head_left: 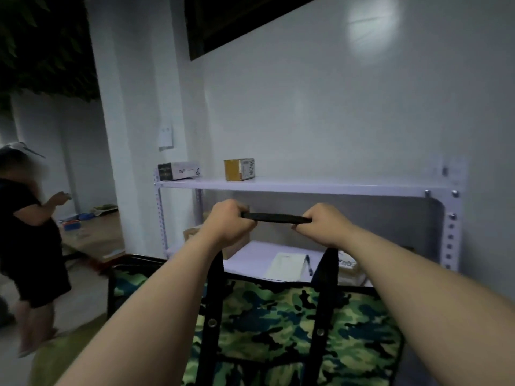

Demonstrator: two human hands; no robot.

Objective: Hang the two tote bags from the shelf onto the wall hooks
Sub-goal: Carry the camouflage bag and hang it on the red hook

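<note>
A green camouflage tote bag (281, 324) with black trim hangs in front of me, below my arms. Its black strap handle (274, 217) is stretched level between my fists. My left hand (228, 221) is shut on the handle's left end, and my right hand (320, 224) is shut on its right end. Both fists are held just under the top board of the white metal shelf (306, 186). A small hook plate (445, 170) shows on the wall above the shelf's right post. I see no second tote bag.
A yellow box (239, 169) and a flat dark box (177, 171) sit on the top shelf board. Papers and a pen (287, 266) lie on the lower board. A person in dark clothes (30, 240) stands at the left near a low wooden table (92, 235).
</note>
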